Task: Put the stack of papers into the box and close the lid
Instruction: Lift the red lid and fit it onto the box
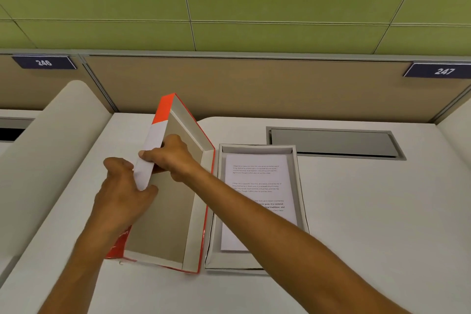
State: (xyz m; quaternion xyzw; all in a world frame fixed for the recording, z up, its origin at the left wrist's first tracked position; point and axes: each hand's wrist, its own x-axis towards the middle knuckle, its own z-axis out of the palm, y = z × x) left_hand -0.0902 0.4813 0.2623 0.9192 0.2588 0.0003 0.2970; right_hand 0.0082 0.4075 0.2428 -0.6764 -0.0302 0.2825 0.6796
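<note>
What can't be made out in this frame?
- Papers, head view: print too small to read; near corner hidden by the right forearm.
- Lid: outer face turned away; left rim partly covered by left hand and right hand.
- Box: depth of the stack unclear.

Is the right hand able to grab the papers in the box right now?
Probably not yet. The right hand is busy gripping the orange lid with the left hand. The papers lie uncovered in the open box, so nothing else blocks them.
</note>
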